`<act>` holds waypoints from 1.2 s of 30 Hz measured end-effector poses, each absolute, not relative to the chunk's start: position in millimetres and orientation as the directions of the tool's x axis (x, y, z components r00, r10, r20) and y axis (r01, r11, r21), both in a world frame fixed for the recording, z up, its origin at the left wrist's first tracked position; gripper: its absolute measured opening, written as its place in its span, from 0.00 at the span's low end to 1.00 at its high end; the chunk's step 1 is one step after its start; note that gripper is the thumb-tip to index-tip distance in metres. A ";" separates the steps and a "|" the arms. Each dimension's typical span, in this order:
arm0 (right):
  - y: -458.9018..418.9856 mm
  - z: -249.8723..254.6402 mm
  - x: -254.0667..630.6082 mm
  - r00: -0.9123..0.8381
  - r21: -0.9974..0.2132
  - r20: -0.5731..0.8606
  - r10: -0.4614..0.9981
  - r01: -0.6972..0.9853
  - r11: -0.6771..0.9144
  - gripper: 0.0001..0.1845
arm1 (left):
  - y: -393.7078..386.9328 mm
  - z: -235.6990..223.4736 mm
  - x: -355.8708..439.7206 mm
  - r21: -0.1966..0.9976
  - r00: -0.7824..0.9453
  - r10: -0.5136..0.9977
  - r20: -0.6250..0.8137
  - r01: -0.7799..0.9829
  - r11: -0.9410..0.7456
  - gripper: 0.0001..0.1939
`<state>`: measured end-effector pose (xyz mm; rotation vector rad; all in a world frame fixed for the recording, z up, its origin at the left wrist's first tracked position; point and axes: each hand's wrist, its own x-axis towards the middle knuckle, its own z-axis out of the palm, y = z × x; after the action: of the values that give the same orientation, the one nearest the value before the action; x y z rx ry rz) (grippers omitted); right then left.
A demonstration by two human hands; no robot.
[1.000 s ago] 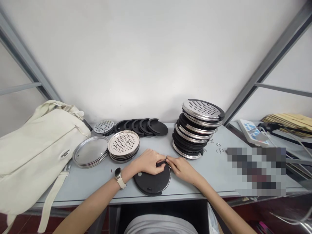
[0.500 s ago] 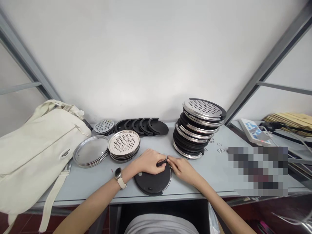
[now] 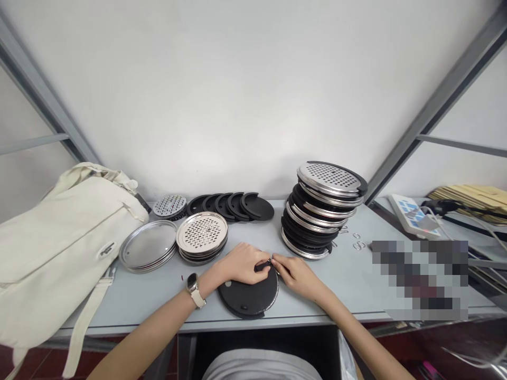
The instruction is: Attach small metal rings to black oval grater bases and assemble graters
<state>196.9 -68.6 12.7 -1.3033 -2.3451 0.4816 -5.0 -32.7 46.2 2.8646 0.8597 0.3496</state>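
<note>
A black round disc [image 3: 249,298] lies on the table near its front edge, with a pale dot at its left and a small dark oval mark near the bottom. My left hand [image 3: 245,264], with a watch at the wrist, bends over the disc's far side. Its fingers and thumb close on a short black piece [image 3: 262,266] at the rim; whether that belongs to the disc I cannot tell. At the disc's upper right edge, my right hand [image 3: 295,272] pinches with its fingertips beside the left thumb. What is between those fingertips is hidden.
Behind my hands stand perforated metal plates [image 3: 203,232], plain metal plates [image 3: 148,245], a small grater disc [image 3: 169,205] and overlapping black discs [image 3: 257,207]. A tall mixed stack [image 3: 330,177] rises at right, near small metal rings [image 3: 358,245]. A cream backpack [image 3: 63,243] lies left; a power strip [image 3: 414,215] lies right.
</note>
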 end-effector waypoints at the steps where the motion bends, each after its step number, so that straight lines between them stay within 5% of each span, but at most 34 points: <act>1: -68.7 12.6 196.8 -0.477 -0.486 0.186 0.859 0.715 0.502 0.16 | -32.6 46.1 -4.8 0.187 0.811 0.555 0.183 0.526 -0.830 0.08; 36: -67.3 9.6 200.4 -0.519 -0.510 0.178 0.836 0.678 0.529 0.12 | -32.7 44.4 -5.0 0.159 0.813 0.555 0.178 0.532 -0.831 0.09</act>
<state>200.4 -67.3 9.6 -1.2417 -2.3688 0.5357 -5.0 -32.7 44.4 2.8938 0.8701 0.3312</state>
